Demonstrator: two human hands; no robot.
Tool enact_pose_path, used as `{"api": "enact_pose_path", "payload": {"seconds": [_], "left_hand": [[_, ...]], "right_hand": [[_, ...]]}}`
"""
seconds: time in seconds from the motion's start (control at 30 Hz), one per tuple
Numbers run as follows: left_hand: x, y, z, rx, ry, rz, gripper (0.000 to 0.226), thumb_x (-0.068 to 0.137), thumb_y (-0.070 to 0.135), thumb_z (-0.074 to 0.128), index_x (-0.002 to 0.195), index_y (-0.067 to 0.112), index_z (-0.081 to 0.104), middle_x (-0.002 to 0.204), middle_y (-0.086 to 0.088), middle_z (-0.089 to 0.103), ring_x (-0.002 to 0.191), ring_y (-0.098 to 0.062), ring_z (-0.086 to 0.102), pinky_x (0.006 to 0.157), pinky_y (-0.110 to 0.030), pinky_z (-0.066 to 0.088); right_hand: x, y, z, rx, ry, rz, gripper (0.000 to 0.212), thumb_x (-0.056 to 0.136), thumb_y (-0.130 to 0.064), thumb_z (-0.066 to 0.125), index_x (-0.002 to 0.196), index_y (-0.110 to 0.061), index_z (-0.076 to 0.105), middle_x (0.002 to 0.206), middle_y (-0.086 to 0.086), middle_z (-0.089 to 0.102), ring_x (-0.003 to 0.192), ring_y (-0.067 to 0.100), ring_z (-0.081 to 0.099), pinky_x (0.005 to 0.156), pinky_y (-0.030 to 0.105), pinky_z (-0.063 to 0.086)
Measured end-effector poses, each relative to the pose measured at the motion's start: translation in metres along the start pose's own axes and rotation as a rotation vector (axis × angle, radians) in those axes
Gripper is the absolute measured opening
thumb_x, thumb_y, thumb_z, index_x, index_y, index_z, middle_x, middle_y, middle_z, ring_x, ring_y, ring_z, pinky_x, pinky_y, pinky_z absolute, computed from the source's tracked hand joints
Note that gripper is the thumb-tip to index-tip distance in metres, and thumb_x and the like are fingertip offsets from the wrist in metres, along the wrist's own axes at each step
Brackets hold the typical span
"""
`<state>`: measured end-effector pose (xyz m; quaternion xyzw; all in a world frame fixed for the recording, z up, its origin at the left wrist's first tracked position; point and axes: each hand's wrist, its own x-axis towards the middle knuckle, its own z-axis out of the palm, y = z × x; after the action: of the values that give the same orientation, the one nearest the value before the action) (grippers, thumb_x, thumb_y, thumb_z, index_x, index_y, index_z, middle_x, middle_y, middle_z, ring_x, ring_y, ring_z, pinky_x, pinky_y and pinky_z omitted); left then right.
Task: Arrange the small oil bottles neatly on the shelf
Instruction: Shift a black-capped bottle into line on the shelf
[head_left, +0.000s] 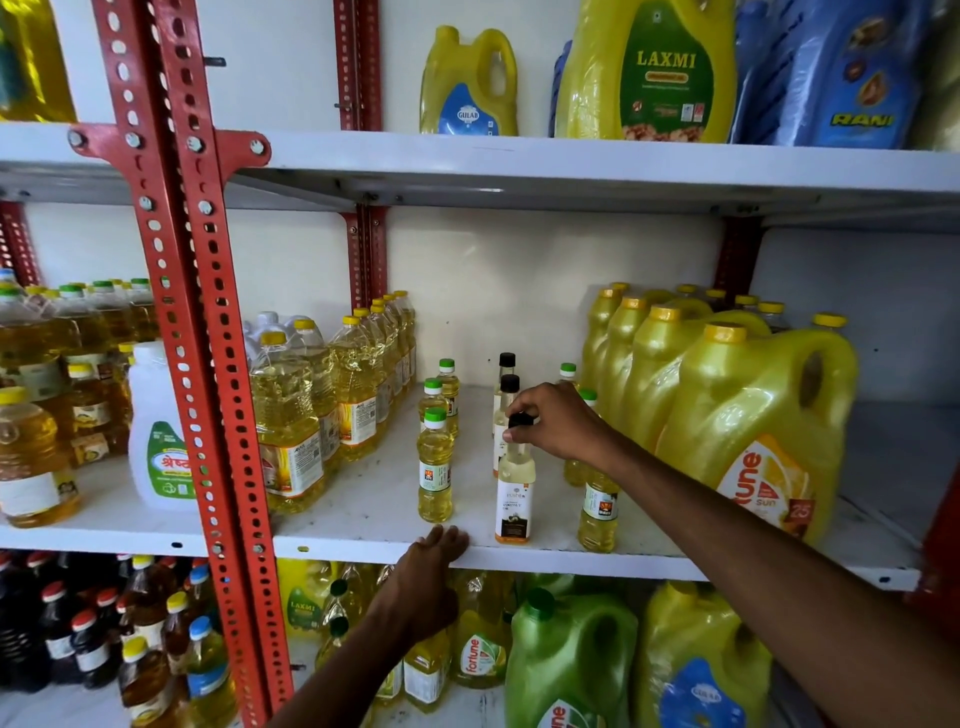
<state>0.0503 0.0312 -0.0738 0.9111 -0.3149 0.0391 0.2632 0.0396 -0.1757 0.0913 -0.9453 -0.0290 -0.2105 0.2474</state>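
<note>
On the white middle shelf (374, 499) stand small oil bottles in three short rows. At the left are three green-capped yellow bottles, the nearest (435, 467) by the front edge. In the middle stand black-capped bottles; my right hand (558, 421) grips the cap of the front one, a pale coconut oil bottle (515, 499) that stands upright on the shelf. To the right is another green-capped row, its front bottle (598, 512) partly behind my forearm. My left hand (434, 561) rests flat on the shelf's front edge, holding nothing.
Larger yellow-capped oil bottles (291, 415) crowd the left side, big yellow jugs (748, 426) the right. A red perforated upright (208, 364) stands at the front left. Jugs fill the shelf above, and more bottles the shelf below.
</note>
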Motion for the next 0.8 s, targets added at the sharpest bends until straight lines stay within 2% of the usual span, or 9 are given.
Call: {"api": "enact_pose_path", "payload": {"seconds": [0.2, 0.37, 0.47, 0.6, 0.67, 0.73, 0.8], "left_hand": [[-0.001, 0.003, -0.001, 0.013, -0.010, -0.008, 0.077, 0.080, 0.003, 0.062, 0.148, 0.022, 0.029, 0.159, -0.002, 0.026, 0.149, -0.018, 0.015, 0.121, -0.034, 0.020], [-0.002, 0.003, -0.002, 0.021, -0.016, -0.007, 0.077, 0.081, 0.004, 0.062, 0.148, 0.022, 0.029, 0.159, -0.001, 0.026, 0.149, -0.018, 0.015, 0.121, -0.034, 0.021], [-0.003, 0.004, -0.005, 0.040, -0.024, -0.001, 0.075, 0.082, 0.004, 0.060, 0.149, 0.021, 0.028, 0.160, -0.002, 0.025, 0.149, -0.018, 0.016, 0.121, -0.034, 0.021], [-0.011, -0.003, -0.011, 0.061, 0.048, 0.012, 0.073, 0.085, 0.011, 0.061, 0.149, 0.021, 0.027, 0.160, -0.004, 0.024, 0.148, -0.020, 0.021, 0.119, -0.036, 0.029], [-0.015, -0.016, -0.018, 0.096, 0.099, 0.003, 0.076, 0.086, 0.018, 0.063, 0.149, 0.022, 0.022, 0.161, -0.002, 0.019, 0.149, -0.020, 0.013, 0.120, -0.039, 0.026], [-0.016, -0.032, -0.026, 0.195, 0.096, -0.009, 0.079, 0.088, 0.027, 0.060, 0.151, 0.020, 0.013, 0.162, -0.003, 0.012, 0.150, -0.026, 0.003, 0.122, -0.044, 0.017], [-0.017, -0.047, -0.033, 0.281, 0.070, -0.035, 0.077, 0.090, 0.032, 0.054, 0.152, 0.018, 0.009, 0.162, -0.007, 0.008, 0.150, -0.031, 0.000, 0.122, -0.046, 0.010]], "right_hand": [[-0.005, -0.003, -0.001, -0.012, 0.019, -0.005, 0.036, 0.069, -0.024, 0.082, 0.100, -0.009, 0.074, 0.104, 0.011, 0.075, 0.096, 0.018, 0.069, 0.081, 0.021, 0.047], [-0.006, -0.004, 0.000, -0.020, -0.001, 0.002, 0.039, 0.069, -0.025, 0.082, 0.103, -0.009, 0.073, 0.110, 0.011, 0.074, 0.103, 0.021, 0.068, 0.091, 0.028, 0.052], [-0.003, -0.004, 0.000, -0.047, -0.019, 0.011, 0.041, 0.069, -0.028, 0.082, 0.105, -0.012, 0.071, 0.113, 0.011, 0.072, 0.107, 0.022, 0.066, 0.092, 0.030, 0.052], [0.000, -0.004, -0.001, -0.104, -0.037, 0.037, 0.059, 0.064, -0.042, 0.081, 0.115, -0.016, 0.065, 0.118, 0.011, 0.069, 0.108, 0.024, 0.064, 0.091, 0.034, 0.053], [0.001, -0.009, -0.001, -0.137, 0.049, -0.008, 0.061, 0.068, -0.045, 0.077, 0.119, -0.015, 0.063, 0.118, 0.012, 0.069, 0.105, 0.025, 0.065, 0.090, 0.037, 0.054], [0.006, -0.022, 0.003, -0.162, 0.131, -0.090, 0.053, 0.076, -0.042, 0.072, 0.120, -0.014, 0.062, 0.119, 0.011, 0.069, 0.108, 0.026, 0.063, 0.091, 0.038, 0.053], [0.014, -0.038, 0.013, -0.193, 0.107, -0.151, 0.047, 0.082, -0.038, 0.066, 0.124, -0.017, 0.059, 0.121, 0.010, 0.067, 0.116, 0.027, 0.057, 0.095, 0.041, 0.051]]}}
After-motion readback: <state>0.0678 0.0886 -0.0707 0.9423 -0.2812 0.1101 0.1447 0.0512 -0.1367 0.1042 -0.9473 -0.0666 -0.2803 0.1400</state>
